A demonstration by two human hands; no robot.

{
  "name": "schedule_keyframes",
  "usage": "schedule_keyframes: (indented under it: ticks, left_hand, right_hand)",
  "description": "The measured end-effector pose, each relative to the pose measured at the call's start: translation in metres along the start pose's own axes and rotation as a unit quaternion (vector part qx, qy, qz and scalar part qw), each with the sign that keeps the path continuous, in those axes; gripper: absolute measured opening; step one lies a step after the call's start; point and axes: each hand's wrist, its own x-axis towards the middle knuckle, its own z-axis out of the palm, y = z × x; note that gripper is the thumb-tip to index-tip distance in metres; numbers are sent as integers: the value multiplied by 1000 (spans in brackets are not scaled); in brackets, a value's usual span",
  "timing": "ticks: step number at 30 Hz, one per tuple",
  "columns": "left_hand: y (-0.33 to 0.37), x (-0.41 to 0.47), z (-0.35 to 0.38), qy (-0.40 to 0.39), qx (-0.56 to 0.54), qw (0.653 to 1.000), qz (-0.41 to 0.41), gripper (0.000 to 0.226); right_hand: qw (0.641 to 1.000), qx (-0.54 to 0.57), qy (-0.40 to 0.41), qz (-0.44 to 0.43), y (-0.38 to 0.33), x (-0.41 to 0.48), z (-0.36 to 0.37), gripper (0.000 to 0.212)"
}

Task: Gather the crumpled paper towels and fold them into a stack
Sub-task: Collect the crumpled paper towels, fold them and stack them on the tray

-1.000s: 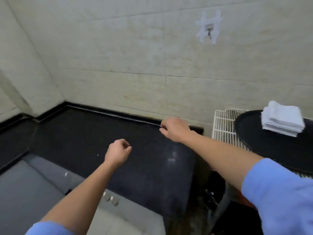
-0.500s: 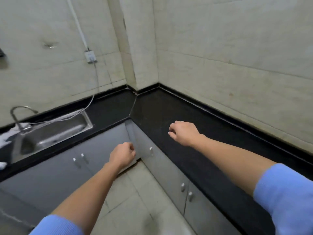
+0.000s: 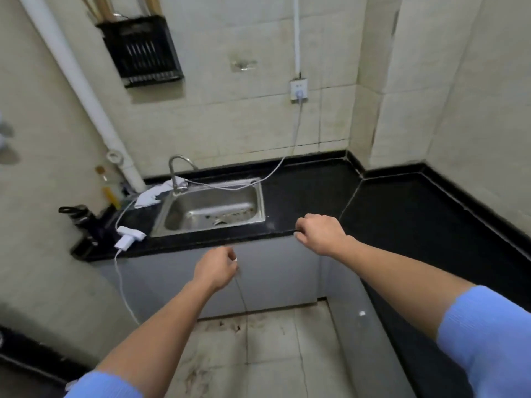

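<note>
A crumpled white paper towel (image 3: 149,195) lies on the black counter (image 3: 310,193) just left of the faucet, at the sink's back left corner. My left hand (image 3: 216,268) hovers in front of the grey cabinet doors below the counter edge, fingers curled into a fist and holding nothing. My right hand (image 3: 319,233) is also curled, at the counter's front edge to the right of the sink, and holds nothing. Both hands are well short of the towel.
A steel sink (image 3: 211,209) with a faucet (image 3: 178,175) is set in the L-shaped counter. A white charger (image 3: 129,235) with cables and a black bottle (image 3: 79,215) sit at the counter's left end. A black rack (image 3: 142,50) hangs on the wall.
The view has swung left, from the black tray with the folded stack past the counter corner to the sink. Both hands stayed curled and out in front.
</note>
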Motion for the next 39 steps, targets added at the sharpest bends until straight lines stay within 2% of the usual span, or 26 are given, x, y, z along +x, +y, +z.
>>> schedule_keyframes:
  ticks: [6, 13, 21, 29, 39]
  left_hand:
    - [-82, 50, -9, 4, -14, 995, -96, 15]
    - [-180, 142, -31, 22, -54, 985, -159, 4]
    - [-256, 243, -60, 16, -43, 983, -176, 7]
    - [-311, 347, -48, 0, -54, 979, -199, 14]
    - [-367, 472, -48, -32, -82, 974, -207, 9]
  right_hand:
    - [994, -4, -29, -106, -53, 114, 37, 30]
    - [984, -12, -46, -170, -118, 253, 76, 31]
    - [979, -9, -74, -189, -176, 375, 95, 36]
    - [973, 18, -131, -187, -191, 491, 146, 34]
    - [962, 36, -179, -201, -209, 619, 197, 37]
